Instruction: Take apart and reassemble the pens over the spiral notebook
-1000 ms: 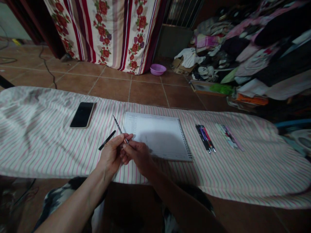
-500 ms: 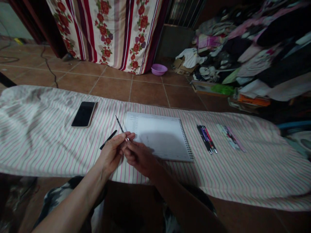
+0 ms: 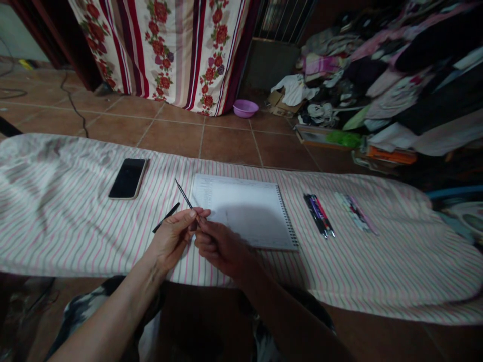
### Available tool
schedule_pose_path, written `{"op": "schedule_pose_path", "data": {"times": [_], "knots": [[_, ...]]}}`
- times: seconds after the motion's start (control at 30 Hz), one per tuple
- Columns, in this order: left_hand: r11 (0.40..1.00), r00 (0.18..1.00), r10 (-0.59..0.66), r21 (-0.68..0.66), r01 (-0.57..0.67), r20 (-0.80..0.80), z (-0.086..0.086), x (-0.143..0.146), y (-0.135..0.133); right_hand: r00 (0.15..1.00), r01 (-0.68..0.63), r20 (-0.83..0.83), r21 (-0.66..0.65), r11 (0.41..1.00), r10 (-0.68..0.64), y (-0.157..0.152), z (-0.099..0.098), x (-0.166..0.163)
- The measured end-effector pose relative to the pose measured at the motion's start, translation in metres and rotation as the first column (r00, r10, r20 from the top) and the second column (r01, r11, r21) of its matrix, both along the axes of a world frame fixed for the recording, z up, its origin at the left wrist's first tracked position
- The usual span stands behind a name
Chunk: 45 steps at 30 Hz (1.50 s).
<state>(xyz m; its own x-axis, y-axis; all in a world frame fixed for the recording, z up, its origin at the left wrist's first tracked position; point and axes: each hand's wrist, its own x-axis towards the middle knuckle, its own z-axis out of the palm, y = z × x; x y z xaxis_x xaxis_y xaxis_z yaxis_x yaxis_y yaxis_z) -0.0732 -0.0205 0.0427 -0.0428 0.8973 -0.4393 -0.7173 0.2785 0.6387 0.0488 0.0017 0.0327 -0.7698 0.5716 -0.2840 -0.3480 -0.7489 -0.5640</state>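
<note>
A slim dark pen [image 3: 183, 193] with a narrow tip points up and to the left, away from my body. My left hand [image 3: 174, 235] pinches its barrel between thumb and fingers. My right hand [image 3: 219, 246] is closed at the pen's rear end, which the fingers mostly cover. Both hands meet above the left edge of an open spiral notebook [image 3: 249, 208], whose page has faint writing along its left and top. On the striped cloth [image 3: 86, 226], just beyond my left hand, lies a thin black pen-like piece [image 3: 166, 217].
A phone [image 3: 129, 178] lies screen up at the left. Right of the notebook are several pens [image 3: 319, 215] side by side, and farther right a second group of pens [image 3: 356, 213]. Beyond the cloth, a purple basin [image 3: 245, 108] and piled clothes [image 3: 339, 75] stand on the tiled floor.
The pen has shifted slightly left in my hands, and the shiny part seen by my fingertips no longer shows clearly. The view has moved a little; the things on the cloth stay put.
</note>
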Motion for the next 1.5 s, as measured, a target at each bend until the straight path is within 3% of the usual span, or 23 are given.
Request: {"op": "schedule_pose_path", "data": {"times": [0.17,0.3,0.4,0.57,0.63,0.77,0.83,0.87,0.93,1.03,1.13,1.23,1.33,1.43,1.5], "knots": [[0.996,0.996,0.084,-0.026,-0.085,-0.005,0.002,0.006,-0.003,0.995,0.072,0.061,0.103,0.992,-0.079,-0.003,-0.001,-0.004],[0.997,0.997,0.07,0.026,-0.071,0.025,0.001,0.009,-0.005,0.983,0.129,0.101,0.197,0.972,-0.151,-0.005,-0.005,-0.009],[0.997,0.998,0.04,0.072,-0.043,0.043,0.001,0.01,-0.006,0.967,0.161,0.144,0.297,0.941,-0.21,-0.007,-0.01,-0.012],[0.996,0.996,0.082,0.04,-0.084,0.031,0.002,0.012,-0.007,0.921,0.15,0.259,0.456,0.877,-0.292,-0.01,-0.012,-0.016],[0.994,0.994,0.104,0.02,-0.104,0.025,0.002,0.013,-0.007,0.874,0.119,0.333,0.558,0.822,-0.353,-0.012,-0.01,-0.017],[0.988,0.987,0.152,-0.006,-0.152,0.042,0.002,0.015,-0.006,0.718,-0.016,0.44,0.785,0.619,-0.54,-0.015,-0.006,-0.015],[0.988,0.987,0.157,0.001,-0.157,0.04,0.001,0.015,-0.006,0.678,-0.063,0.442,0.831,0.552,-0.588,-0.014,-0.006,-0.014],[0.988,0.988,0.152,0.004,-0.152,0.035,0.001,0.014,-0.006,0.695,-0.063,0.438,0.827,0.559,-0.571,-0.013,-0.006,-0.013],[0.991,0.991,0.131,0.015,-0.131,0.026,0.001,0.012,-0.006,0.791,-0.03,0.419,0.754,0.656,-0.446,-0.01,-0.007,-0.011],[0.995,0.995,0.091,0.033,-0.092,0.028,0.001,0.01,-0.007,0.93,0.038,0.302,0.485,0.874,-0.208,-0.005,-0.006,-0.008],[0.999,0.998,0.044,0.031,-0.045,0.038,0.002,0.009,-0.008,0.971,0.079,0.202,0.236,0.968,-0.128,-0.001,-0.005,-0.005],[0.995,0.994,0.102,0.0,-0.102,0.028,0.001,0.009,-0.007,0.972,0.116,0.186,0.146,0.982,-0.142,-0.001,-0.005,-0.005],[0.984,0.984,0.176,-0.028,-0.175,0.006,-0.001,0.011,-0.006,0.957,0.177,0.208,0.135,0.975,-0.203,-0.003,-0.006,-0.007],[0.981,0.982,0.191,-0.047,-0.19,0.011,-0.001,0.014,-0.005,0.918,0.221,0.274,0.25,0.943,-0.288,-0.007,-0.009,-0.011],[0.979,0.98,0.201,-0.046,-0.2,0.017,0.0,0.015,-0.004,0.859,0.229,0.341,0.411,0.883,-0.382,-0.009,-0.012,-0.012]]}}
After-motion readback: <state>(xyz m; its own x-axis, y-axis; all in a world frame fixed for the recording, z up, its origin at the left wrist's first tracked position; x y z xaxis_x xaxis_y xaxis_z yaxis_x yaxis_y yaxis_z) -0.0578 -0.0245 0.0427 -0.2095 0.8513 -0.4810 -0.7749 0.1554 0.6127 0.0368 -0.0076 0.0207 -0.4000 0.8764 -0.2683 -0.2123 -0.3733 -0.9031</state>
